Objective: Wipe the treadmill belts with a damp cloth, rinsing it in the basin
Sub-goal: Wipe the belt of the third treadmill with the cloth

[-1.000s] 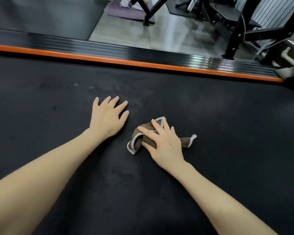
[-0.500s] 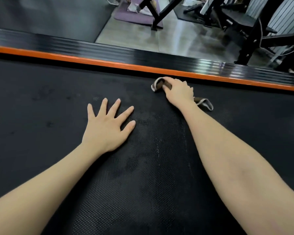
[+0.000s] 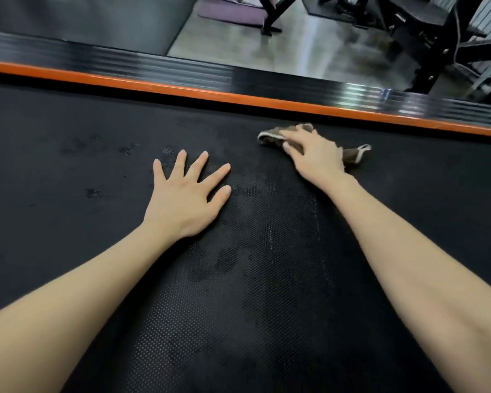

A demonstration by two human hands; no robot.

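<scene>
1. Where most of the view is filled, a black, dotted treadmill belt (image 3: 68, 165) is seen. Darker mottled patches are visible on it between the two forearms, and small dark marks are scattered left of the left hand.
2. Along the belt's far edge a black ribbed side rail (image 3: 125, 63) is laid, with an orange strip (image 3: 182, 90) running between rail and belt.
3. Behind the rail a grey glossy floor (image 3: 309, 52) is shown. Black equipment frames (image 3: 434, 58) are stood on it at the upper right, and a purple mat (image 3: 230, 12) is spread near the top edge.
4. Two bare forearms are stretched forward over the belt from the near corners.
5. The left hand (image 3: 182, 199) is laid flat on the belt, palm down, its fingers released and spread wide. Nothing is held by it.
6. The right hand (image 3: 315, 154) is placed farther off and to the right, near the orange strip, and is blurred. Its fingers are laid fairly straight over the cloth and pressed onto it rather than clenched round it.
7. The cloth (image 3: 270, 136), brown with pale edging, is found on the belt under the right hand. One end is left showing past the fingertips and the other beside the wrist. It is kept apart from the left hand and just short of the orange strip.
</scene>
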